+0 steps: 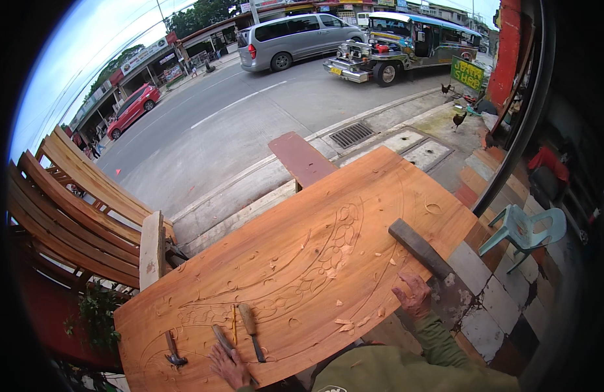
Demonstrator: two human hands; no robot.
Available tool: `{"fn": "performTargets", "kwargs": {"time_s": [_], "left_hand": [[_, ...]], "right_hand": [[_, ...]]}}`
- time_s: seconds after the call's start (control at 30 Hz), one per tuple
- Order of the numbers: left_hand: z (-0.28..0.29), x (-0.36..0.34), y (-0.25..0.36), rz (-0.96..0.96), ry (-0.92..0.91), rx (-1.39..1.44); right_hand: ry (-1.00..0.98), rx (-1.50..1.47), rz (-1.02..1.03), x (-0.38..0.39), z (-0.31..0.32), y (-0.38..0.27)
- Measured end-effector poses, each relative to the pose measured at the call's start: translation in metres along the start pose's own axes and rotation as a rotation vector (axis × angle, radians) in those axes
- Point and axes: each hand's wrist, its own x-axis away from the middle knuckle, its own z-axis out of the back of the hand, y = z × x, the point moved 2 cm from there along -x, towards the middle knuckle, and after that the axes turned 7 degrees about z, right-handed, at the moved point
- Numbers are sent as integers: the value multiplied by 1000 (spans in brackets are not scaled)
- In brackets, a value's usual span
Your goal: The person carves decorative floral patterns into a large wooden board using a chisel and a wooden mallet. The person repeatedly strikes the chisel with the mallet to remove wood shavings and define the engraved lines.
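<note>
A large orange-brown wooden panel [250, 261] lies in front of me, its surface carved with a curved leaf-like pattern [328, 255]. Near its lower left edge, my left hand [230, 366] is closed around a wood-handled chisel [220, 336], whose blade end sticks out beside the palm. Just right of that lie a yellow pencil [235, 323] and another wood-handled chisel [251, 330]. A small hammer [175, 353] rests to the left. My right hand [415, 295] is empty, fingers apart, at the panel's near right edge, below a long dark wooden block [419, 248].
Wood shavings [344, 323] are scattered over the panel. Slatted wooden furniture [80, 209] and a plant [96, 317] stand left. A pale green plastic chair [524, 228] is at right. Beyond are a maroon board [302, 158], a drain grate [351, 135] and a road with vehicles [295, 42].
</note>
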Motion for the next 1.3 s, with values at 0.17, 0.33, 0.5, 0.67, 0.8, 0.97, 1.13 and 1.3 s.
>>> {"fn": "performTargets", "kwargs": {"time_s": [0.17, 0.33, 0.5, 0.67, 0.8, 0.97, 1.13, 1.3], "left_hand": [[2, 1, 14, -1, 13, -6], [5, 6, 7, 9, 49, 21], [4, 9, 16, -6, 31, 22], [-3, 4, 7, 23, 56, 56], [-3, 6, 2, 1, 103, 75], [1, 1, 10, -13, 181, 90], [5, 5, 9, -41, 227, 130], [0, 7, 8, -58, 237, 139]], "right_hand": [[-259, 194, 86, -38, -38, 12], [-405, 191, 34, -34, -47, 14], [-204, 86, 12, -23, -46, 38], [-178, -63, 115, -24, -40, 33], [-151, -177, 143, -27, -41, 33], [-174, -256, 193, -33, -32, 28], [-233, -329, 189, -23, -29, 35], [-324, -392, 263, -22, -26, 38]]}}
